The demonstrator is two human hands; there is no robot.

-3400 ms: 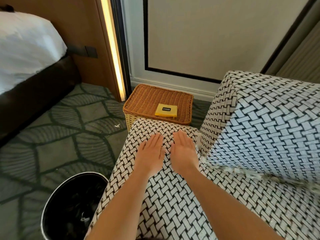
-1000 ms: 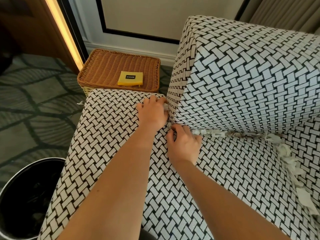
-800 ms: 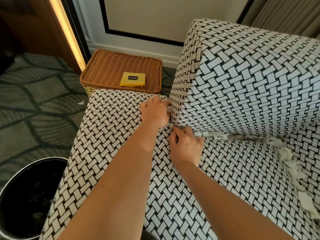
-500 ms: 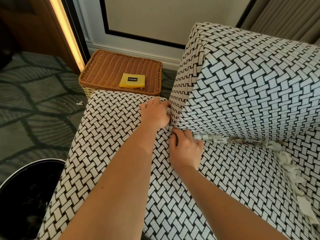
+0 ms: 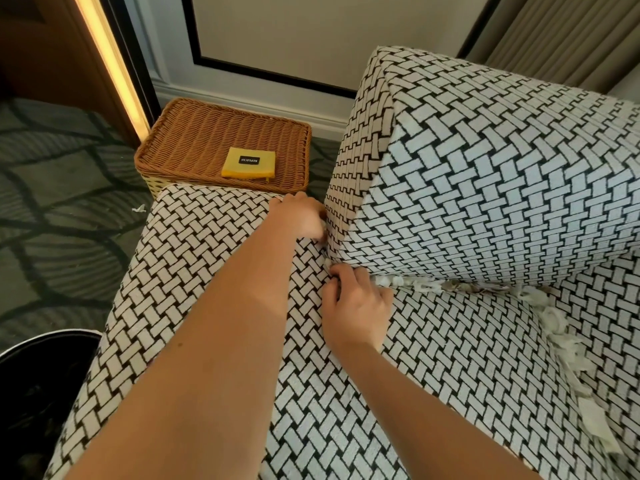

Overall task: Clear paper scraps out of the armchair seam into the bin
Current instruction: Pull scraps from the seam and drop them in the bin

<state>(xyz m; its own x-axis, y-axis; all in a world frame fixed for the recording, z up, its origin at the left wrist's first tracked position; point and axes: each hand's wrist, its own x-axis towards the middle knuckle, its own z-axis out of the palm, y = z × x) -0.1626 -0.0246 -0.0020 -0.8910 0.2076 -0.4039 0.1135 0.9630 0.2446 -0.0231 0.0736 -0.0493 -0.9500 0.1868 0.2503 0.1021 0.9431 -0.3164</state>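
While right hand curls beside paper scraps, yellow card reads REPLICAS

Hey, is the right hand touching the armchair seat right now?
Touching. The head view shows the right hand resting on the armchair seat, fingers curled at the seam.
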